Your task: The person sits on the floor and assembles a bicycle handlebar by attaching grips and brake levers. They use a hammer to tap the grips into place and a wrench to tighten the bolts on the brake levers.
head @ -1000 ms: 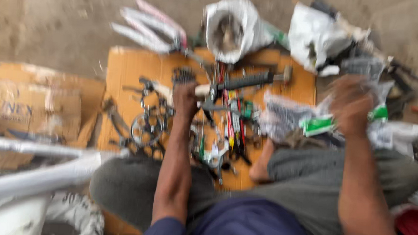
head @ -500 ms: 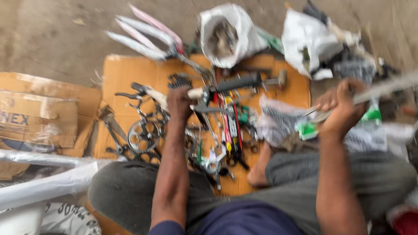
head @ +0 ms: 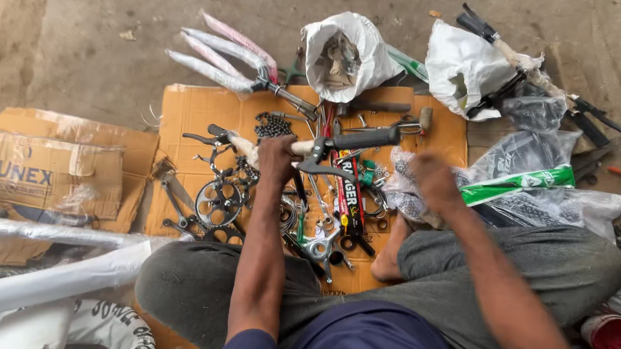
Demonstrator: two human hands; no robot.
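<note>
I sit cross-legged at a cardboard sheet [head: 193,112] strewn with bicycle parts. My left hand [head: 277,158] is shut around a handlebar [head: 365,138] that has white wrapping, a black grip and a brake lever, and holds it just above the parts. My right hand [head: 434,177] is slightly blurred. Its fingers curl down onto a clear plastic bag [head: 402,200] of small parts by my right knee. A chainring [head: 218,204], a pile of chain [head: 274,126] and several wrenches and brackets lie under and beside the left hand.
Two open white bags [head: 345,56] [head: 465,69] stand at the sheet's far edge, with wrapped metal blades [head: 217,56] to their left. A cardboard box [head: 48,175] and white wrapped tubes [head: 50,281] lie at left. Clear bags and a green packet [head: 515,185] crowd the right.
My right hand has come down from a raised position at the right onto the clear bag. The left hand keeps its hold on the handlebar. The view has steadied.
</note>
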